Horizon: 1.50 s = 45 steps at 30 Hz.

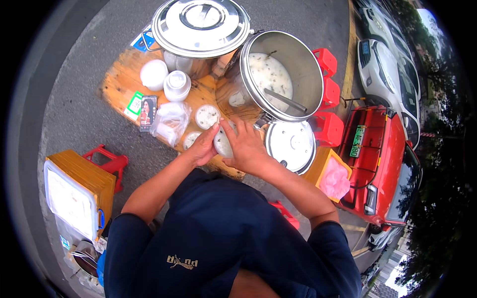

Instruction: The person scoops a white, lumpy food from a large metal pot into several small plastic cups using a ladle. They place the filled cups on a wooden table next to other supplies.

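Both my hands are at a filled plastic cup (pixel 223 143) by the near edge of the wooden table. My left hand (pixel 203 148) grips its left side, thumb near the rim. My right hand (pixel 246 143) spreads over the top and right side, hiding much of the cup; whether a lid is on it I cannot tell. Another cup of white porridge-like food with dark flecks (pixel 207 116) stands just beyond my fingers. A third filled cup (pixel 192 139) sits left of my left hand. Past my right hand, a large open steel pot (pixel 316 80) holds the same white food and a metal ladle handle (pixel 285 100).
A lidded steel pot (pixel 201 22) stands at the back. Stacked white containers (pixel 177 85), a plastic bag (pixel 170 121) and a phone (pixel 148 111) are on the table's left. At right are a white-lidded pot (pixel 290 145), red stools (pixel 328 128) and a box of pink bags (pixel 334 178).
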{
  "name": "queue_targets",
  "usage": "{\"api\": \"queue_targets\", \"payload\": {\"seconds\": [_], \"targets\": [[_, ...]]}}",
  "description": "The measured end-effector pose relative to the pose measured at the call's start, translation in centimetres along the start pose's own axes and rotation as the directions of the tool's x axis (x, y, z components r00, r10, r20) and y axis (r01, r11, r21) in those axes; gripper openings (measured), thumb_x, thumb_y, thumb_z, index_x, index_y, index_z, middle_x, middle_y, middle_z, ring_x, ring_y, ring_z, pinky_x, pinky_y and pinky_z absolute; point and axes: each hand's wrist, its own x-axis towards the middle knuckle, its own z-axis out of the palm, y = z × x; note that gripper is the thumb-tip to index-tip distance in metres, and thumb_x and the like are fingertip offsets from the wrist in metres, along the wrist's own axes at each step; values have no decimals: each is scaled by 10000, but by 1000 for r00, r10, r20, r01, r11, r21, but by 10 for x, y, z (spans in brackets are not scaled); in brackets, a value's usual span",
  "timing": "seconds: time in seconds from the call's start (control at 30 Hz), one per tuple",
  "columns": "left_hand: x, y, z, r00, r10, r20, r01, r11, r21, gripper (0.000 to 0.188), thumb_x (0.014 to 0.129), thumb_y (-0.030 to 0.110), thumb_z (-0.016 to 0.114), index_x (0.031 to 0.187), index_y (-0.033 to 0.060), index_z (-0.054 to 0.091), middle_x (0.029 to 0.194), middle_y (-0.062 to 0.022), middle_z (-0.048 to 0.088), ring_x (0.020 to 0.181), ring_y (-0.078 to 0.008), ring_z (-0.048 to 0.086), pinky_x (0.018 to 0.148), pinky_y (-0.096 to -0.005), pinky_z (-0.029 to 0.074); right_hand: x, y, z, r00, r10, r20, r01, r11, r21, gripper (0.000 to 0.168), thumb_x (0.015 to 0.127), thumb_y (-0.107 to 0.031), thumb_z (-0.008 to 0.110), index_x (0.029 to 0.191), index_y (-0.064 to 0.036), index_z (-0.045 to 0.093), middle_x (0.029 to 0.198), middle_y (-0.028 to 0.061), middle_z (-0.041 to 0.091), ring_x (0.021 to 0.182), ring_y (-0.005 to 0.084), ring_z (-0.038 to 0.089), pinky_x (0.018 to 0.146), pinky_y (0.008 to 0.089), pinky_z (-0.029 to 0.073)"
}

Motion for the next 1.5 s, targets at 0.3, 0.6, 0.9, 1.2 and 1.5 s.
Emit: {"api": "queue_targets", "payload": {"seconds": [0.3, 0.6, 0.9, 1.2, 1.5], "targets": [[-13, 4, -62, 965, 10, -262, 61, 964, 259, 792, 1010, 685, 503, 1517, 82, 427, 1448, -119, 530, 1244, -253, 578, 1019, -419, 478, 5, 36, 68, 986, 153, -64, -148, 986, 79, 1086, 694, -280, 900, 1577, -91, 297, 1481, 258, 392, 1330, 462, 426, 1094, 537, 412], [-87, 36, -118, 883, 102, -459, -11, 980, 199, 748, 1045, 651, 450, 1454, 25, 460, 1369, -148, 582, 1217, -263, 621, 958, -391, 516, 29, 76, 151, 965, 234, -116, -226, 971, 74, 1056, 704, -288, 887, 1569, -87, 316, 1488, 251, 390, 1313, 453, 436, 1067, 545, 427], [-120, 49, -130, 826, 136, -547, -15, 975, 221, 724, 1046, 655, 440, 1408, 31, 502, 1321, -130, 600, 1192, -248, 626, 948, -381, 514, 60, 92, 187, 943, 324, -73, -313, 940, 134, 1035, 703, -302, 881, 1559, -106, 334, 1513, 214, 382, 1340, 434, 423, 1080, 559, 425], [-127, 55, -140, 795, 129, -593, -13, 980, 197, 731, 1037, 669, 445, 1386, 30, 518, 1307, -122, 603, 1167, -239, 636, 941, -385, 524, 66, 100, 194, 939, 341, -44, -334, 935, 119, 1043, 698, -359, 885, 1552, -108, 341, 1535, 205, 354, 1362, 426, 405, 1088, 560, 422], [-97, 108, -135, 754, 289, -589, -69, 928, 366, 642, 1068, 594, 460, 1359, 27, 539, 1262, -115, 619, 1159, -220, 649, 942, -355, 523, 66, 106, 194, 949, 314, -26, -307, 940, 150, 1123, 680, -391, 916, 1564, -62, 307, 1540, 263, 314, 1382, 469, 379, 1135, 524, 403]]}}
